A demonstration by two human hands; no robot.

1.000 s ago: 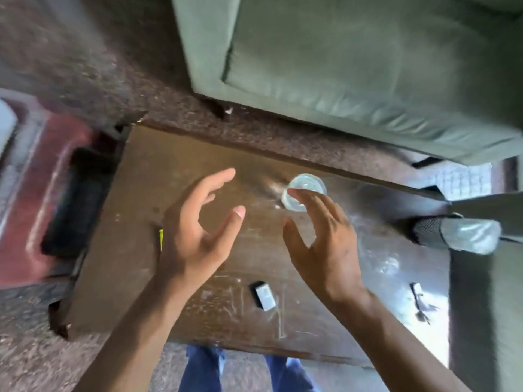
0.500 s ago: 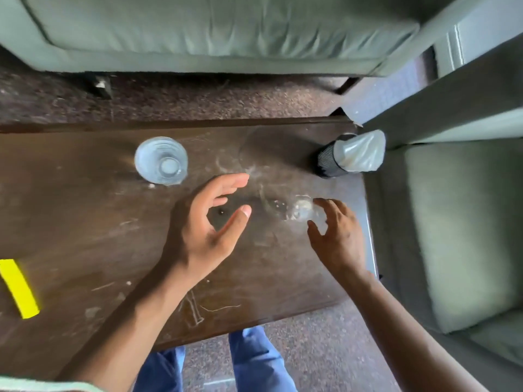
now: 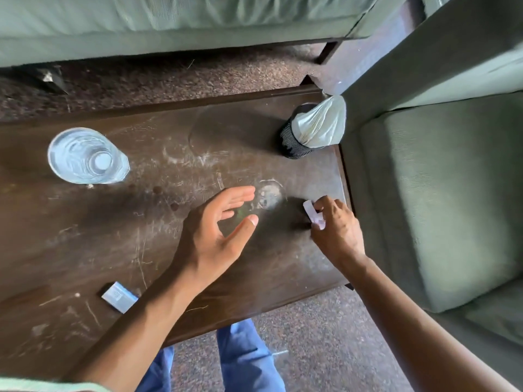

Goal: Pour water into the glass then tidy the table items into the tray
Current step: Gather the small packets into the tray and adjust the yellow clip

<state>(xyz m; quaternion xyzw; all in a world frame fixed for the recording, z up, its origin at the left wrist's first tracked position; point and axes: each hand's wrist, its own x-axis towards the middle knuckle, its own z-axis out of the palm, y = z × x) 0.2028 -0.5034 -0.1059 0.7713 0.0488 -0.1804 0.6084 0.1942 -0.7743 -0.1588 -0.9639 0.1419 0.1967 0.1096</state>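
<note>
Your right hand (image 3: 336, 230) is pinched closed around a small white object (image 3: 312, 214), thumb and fingers on it, low at the table (image 3: 85, 250) surface near the right edge. Can't tell what the object is, too small and partly hidden by your fingers. Can't tell if it's lifted off the wood or touching it.

Your left hand (image 3: 215, 239) hovers just left of that grip, spread wide, palm turned toward the right hand, holding nothing. Fingers and thumb apart, well clear of the white object.

The glass (image 3: 85, 157) with water in it stands upright, well apart from the grip, far to its left and further from you. The black mesh cup (image 3: 297, 140) with a white bag (image 3: 322, 123) stuffed in it sits beyond the grip, at the far right corner of the table, not touching your hand. A small bluish box (image 3: 120, 297) lies flat on the near side of the table, left of the grip and closer to you, just beside your left forearm.

Tray not in view. Green cushioned seat (image 3: 438, 199) right of the grip, past the table edge.
</note>
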